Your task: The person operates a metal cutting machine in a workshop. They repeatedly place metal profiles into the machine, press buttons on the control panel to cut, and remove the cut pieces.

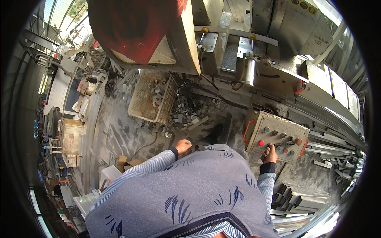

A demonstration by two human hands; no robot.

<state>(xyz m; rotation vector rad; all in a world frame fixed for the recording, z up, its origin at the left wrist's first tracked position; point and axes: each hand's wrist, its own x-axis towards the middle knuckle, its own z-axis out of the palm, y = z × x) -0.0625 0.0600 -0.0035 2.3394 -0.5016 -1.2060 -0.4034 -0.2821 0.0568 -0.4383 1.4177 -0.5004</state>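
My right hand [268, 155] is at a pale metal control box [284, 127], its fingers curled and closed at a small dark knob on the lower row. Part of that knob is hidden by the fingertips. A red push button [261, 142] sits just left of them, and several green, black and red controls spread across the panel. In front of my waist, beside the top edge of a grey apron [206, 174] with dark blue strokes, my left hand [183, 146] is loosely curled. Nothing shows in it.
Ahead stands a large machine with a red and cream housing [186, 35] and a metal cylinder [250, 71]. A dirty plastic crate [152, 97] holds offcuts, and more metal scraps [184, 117] litter the floor. Long metal profiles [333, 139] lie at right. A fan [89, 63] stands far left.
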